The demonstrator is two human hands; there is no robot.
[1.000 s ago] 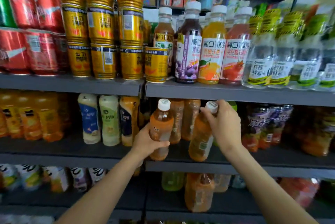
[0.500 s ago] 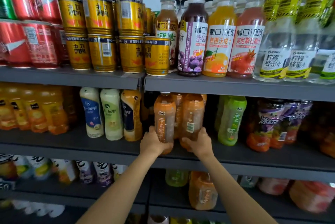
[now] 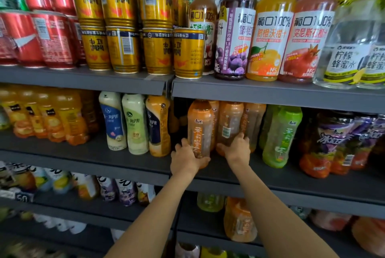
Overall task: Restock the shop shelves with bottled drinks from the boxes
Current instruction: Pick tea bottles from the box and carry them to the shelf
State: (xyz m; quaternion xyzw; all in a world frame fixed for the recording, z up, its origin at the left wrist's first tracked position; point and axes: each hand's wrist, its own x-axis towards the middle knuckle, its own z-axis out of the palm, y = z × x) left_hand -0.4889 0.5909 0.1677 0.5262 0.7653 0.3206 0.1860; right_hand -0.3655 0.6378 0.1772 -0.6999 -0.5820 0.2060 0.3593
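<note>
Each hand (image 3: 188, 158) (image 3: 237, 149) grips an orange bottle (image 3: 200, 126) (image 3: 229, 122) — both upright on the middle shelf (image 3: 291, 184).

Glossy clear plastic orange bottles (image 3: 200, 128) stand on a matt grey shelf (image 3: 270, 176); the gold cans (image 3: 188, 53) above look shiny metal.

The left hand (image 3: 188, 159) grips an orange tea bottle (image 3: 200, 126) standing on the middle shelf (image 3: 291, 180). The right hand (image 3: 237, 149) holds its neighbour (image 3: 229, 122).
</note>
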